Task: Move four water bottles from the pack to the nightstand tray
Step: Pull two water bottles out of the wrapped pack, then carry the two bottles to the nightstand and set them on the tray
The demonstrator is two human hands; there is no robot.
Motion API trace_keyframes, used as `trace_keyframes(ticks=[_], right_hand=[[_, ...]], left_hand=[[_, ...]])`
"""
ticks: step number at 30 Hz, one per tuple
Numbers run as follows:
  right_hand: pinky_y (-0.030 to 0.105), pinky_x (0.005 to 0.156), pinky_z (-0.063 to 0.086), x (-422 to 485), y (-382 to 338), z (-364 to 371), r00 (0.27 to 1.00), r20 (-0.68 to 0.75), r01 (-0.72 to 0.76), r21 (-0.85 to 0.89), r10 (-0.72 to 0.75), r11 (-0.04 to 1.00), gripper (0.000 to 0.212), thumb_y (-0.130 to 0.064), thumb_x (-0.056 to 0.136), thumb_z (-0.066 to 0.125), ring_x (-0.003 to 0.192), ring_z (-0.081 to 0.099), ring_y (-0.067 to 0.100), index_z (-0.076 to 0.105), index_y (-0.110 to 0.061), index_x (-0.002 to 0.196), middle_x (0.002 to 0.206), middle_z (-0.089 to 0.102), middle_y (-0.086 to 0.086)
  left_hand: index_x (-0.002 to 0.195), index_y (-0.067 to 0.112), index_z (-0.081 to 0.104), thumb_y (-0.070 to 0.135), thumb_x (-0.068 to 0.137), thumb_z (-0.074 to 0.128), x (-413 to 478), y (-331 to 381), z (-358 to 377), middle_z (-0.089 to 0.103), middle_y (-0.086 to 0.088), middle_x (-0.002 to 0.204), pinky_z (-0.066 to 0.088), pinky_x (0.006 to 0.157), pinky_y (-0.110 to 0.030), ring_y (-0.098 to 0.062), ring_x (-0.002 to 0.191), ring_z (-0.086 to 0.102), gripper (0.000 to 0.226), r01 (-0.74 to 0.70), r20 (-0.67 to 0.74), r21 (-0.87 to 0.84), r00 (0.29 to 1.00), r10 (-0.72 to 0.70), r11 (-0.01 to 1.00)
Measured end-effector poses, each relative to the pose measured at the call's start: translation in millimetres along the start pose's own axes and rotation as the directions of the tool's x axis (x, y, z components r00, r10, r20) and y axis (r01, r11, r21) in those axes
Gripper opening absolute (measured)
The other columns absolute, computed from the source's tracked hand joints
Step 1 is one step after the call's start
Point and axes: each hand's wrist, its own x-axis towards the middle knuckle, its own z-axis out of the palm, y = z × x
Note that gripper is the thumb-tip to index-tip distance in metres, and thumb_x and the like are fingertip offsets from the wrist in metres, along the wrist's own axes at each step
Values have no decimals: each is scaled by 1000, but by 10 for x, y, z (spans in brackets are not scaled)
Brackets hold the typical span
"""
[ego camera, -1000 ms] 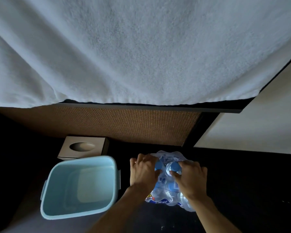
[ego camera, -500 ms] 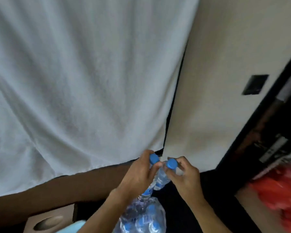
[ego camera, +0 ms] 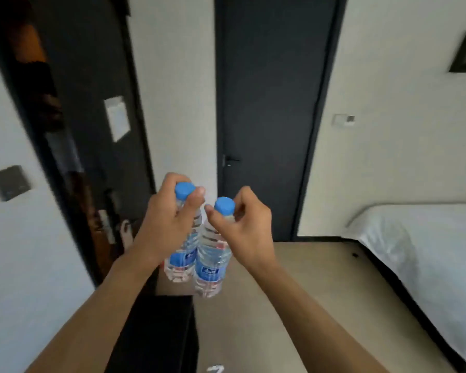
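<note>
I hold two clear water bottles with blue caps and blue labels in front of me, side by side and nearly touching. My left hand grips the neck of the left bottle just under its cap. My right hand pinches the neck of the right bottle the same way. Both bottles hang upright in the air above the floor. Neither the pack nor the nightstand tray is in view.
A dark closed door stands straight ahead. A bed with white sheets fills the right side. A dark open doorway or wardrobe is on the left. Beige floor lies between me and the door.
Both hands pulled one bottle each out of the pack on the floor and lifted them. My view swung up from the floor and bedding to the room with the door and bed.
</note>
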Motion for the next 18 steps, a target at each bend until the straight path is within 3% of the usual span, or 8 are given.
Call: trace_keyframes(ticks=[5,9,11,13,15,18], right_hand=[[35,50,34,19,193,-2365,920,-393,-107,-271,-8,957,55,-53,71,77,55,29,9,35,-19,66,59,36,-5],[38,51,36,-285,379,-4372,787,-616,-256,-393,-46,883,48,-43,72,79,54,33,9,37,-19,66,58,37,-6],[32,51,34,-483,389,-5328,726,-679,-326,-480,-110,814,49,-42,72,80,53,31,7,38,-19,65,57,37,-7],[28,51,31,-704,362,-6198,678,-714,-402,-557,-173,727,49,-44,72,80,51,30,7,37,-19,65,56,36,-9],[29,51,32,-912,327,-7008,623,-751,-484,-590,-219,646,48,-47,72,78,52,31,6,42,-16,68,57,37,-10],[32,51,36,-1154,307,-8086,525,-803,-598,-584,-281,549,48,-53,71,76,53,33,7,44,-17,71,59,39,-10]], left_hand=[[101,27,52,49,98,57,214,1294,2150,71,16,85,51,63,-12,-7,71,70,23,-172,282,-353,917,280,920],[108,15,54,42,100,57,-53,2398,3966,71,-3,79,57,64,-23,-30,69,69,28,-106,450,-601,774,445,792],[105,17,54,46,99,56,-239,3000,4835,70,3,78,59,65,-28,-30,69,69,30,-68,475,-693,706,526,718],[101,21,54,37,102,57,-475,3610,5619,69,10,76,59,67,-26,-19,69,70,16,-36,486,-760,630,605,649],[98,26,54,28,103,55,-718,4232,6318,69,8,78,60,70,-24,-9,70,69,6,-8,473,-819,556,684,573],[103,21,55,28,105,53,-1026,5044,7245,67,2,86,62,73,-27,-11,77,71,7,55,457,-868,475,752,494]])
